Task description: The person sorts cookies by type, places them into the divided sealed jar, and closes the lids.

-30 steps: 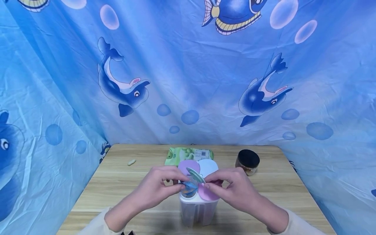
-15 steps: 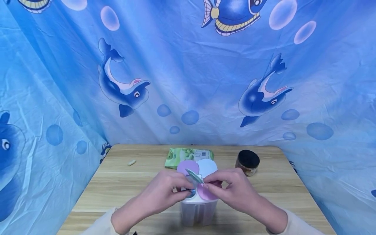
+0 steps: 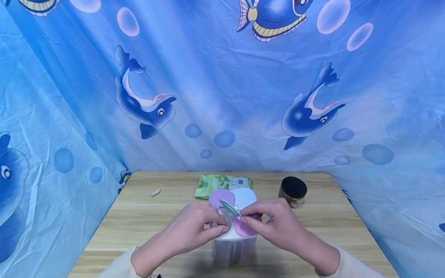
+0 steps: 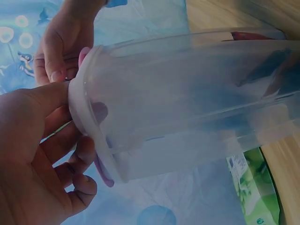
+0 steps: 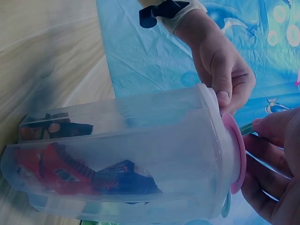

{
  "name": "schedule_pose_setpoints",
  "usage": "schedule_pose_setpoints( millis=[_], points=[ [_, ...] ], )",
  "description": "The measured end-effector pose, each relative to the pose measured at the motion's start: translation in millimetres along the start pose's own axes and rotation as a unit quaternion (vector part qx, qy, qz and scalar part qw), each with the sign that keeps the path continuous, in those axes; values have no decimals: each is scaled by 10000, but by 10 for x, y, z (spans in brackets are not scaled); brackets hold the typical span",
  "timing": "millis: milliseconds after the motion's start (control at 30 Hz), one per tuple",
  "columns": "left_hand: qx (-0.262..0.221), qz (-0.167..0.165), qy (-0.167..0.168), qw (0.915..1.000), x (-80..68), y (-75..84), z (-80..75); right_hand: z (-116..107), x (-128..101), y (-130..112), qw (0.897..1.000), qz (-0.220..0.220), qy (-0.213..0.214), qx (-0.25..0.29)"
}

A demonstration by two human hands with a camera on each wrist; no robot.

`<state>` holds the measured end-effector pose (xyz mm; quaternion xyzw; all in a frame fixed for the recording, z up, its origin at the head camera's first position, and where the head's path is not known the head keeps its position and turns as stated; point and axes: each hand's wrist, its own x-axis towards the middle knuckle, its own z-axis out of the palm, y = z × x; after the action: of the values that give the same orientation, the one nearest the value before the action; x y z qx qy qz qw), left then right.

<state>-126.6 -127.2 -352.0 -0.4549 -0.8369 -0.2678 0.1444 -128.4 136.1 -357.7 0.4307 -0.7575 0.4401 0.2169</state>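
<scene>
both forearms enter from the lower edge in pale sleeves and converge toward the centre, wrists roughly level. left hand (image 3: 189, 227): back turned upward, fingers curled inward, thumb tip pressed forward beside the index finger in a pinching pose. right hand (image 3: 278, 224): back turned upward, knuckles raised, thumb and index finger drawn together at the tips. the two hands sit near each other, fingertips facing.

The container (image 3: 233, 247) is clear, smooth plastic (its flap lids (image 3: 240, 197) matt pastel), on a matt wood-grain table (image 3: 146, 216) against creased cloth (image 3: 222, 96).
</scene>
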Motion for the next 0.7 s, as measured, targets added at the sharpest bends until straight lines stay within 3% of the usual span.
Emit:
schedule_pose_setpoints(
  millis=[67, 167, 267, 367, 500, 700],
  points=[
    [-187, -124, 69, 9997, -4, -2, -15, 0, 3, -4, 10000, -7, -6, 8],
    [-495, -604, 476, 9958, -1, 6, -55, 1, 8, -9, 10000, -24, -6, -9],
    [-491, -1211, 1003, 9863, 29, 26, -101, 1, 14, -14, 10000, -38, 1, -19],
    [-427, -1724, 1276, 9758, 74, 60, -129, -2, 15, -16, 10000, -28, 0, 13],
    [-561, -2104, 1165, 9690, 131, 121, -134, 1, 8, -14, 10000, -40, -8, 66],
    [-460, -2320, 1101, 9654, 173, 171, -108, 5, -4, -9, 9999, -75, -20, 95]
  ],
)
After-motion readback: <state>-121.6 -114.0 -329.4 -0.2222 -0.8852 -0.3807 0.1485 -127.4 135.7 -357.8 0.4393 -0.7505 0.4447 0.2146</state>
